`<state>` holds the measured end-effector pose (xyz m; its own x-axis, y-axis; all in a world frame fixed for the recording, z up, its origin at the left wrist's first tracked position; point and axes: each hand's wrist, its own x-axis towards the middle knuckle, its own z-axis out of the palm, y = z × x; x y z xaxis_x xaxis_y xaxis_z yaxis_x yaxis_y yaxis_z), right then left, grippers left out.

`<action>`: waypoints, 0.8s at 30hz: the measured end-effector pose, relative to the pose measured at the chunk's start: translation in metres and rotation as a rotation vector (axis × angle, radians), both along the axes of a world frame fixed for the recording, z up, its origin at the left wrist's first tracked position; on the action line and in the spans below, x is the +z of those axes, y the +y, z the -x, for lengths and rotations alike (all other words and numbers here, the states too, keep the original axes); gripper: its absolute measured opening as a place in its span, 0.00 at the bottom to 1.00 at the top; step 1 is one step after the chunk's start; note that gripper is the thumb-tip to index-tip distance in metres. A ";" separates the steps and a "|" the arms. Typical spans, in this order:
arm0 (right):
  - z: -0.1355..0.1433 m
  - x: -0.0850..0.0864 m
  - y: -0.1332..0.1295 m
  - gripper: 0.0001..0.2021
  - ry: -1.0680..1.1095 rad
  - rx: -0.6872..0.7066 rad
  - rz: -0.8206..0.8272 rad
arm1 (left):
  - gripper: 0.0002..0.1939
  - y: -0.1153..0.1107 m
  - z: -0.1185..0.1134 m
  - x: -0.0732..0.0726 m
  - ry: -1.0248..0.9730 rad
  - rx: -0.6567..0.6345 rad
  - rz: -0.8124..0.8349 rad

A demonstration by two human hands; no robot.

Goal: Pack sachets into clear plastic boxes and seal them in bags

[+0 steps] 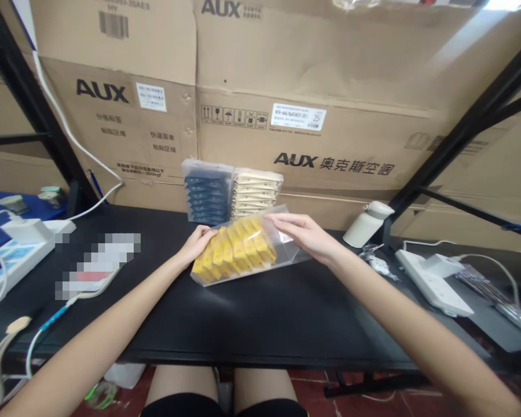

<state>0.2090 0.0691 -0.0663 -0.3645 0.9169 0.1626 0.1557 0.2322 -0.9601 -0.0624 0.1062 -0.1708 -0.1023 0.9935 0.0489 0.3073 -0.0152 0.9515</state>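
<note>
A clear plastic box (238,249) filled with a row of yellow sachets is held tilted just above the black table. My left hand (196,242) grips its upper left edge, the fingertips partly hidden behind it. At the other end, my right hand (301,233) has its thumb and fingers closed on the clear right end, where loose film sticks out. Behind it stand two similar clear packs against the cardboard, one with dark blue sachets (207,194) and one with cream sachets (256,191).
A white bottle (367,225) leans at the back right, near a power strip (436,281). On the left lie a phone (99,272) with a cable and another power strip (21,255). Cardboard boxes (243,139) wall off the back; black metal posts (464,127) slant at both sides.
</note>
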 end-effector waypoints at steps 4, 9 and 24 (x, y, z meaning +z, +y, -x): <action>0.018 0.057 0.000 0.13 -0.196 0.180 -0.119 | 0.17 -0.007 -0.007 0.002 -0.054 -0.166 -0.044; 0.039 0.115 -0.013 0.09 -0.550 0.537 -0.427 | 0.28 -0.013 -0.006 0.010 -0.314 -0.429 -0.003; -0.029 0.089 -0.052 0.11 -0.720 0.217 -0.799 | 0.30 -0.061 -0.022 0.108 -0.182 -0.657 -0.179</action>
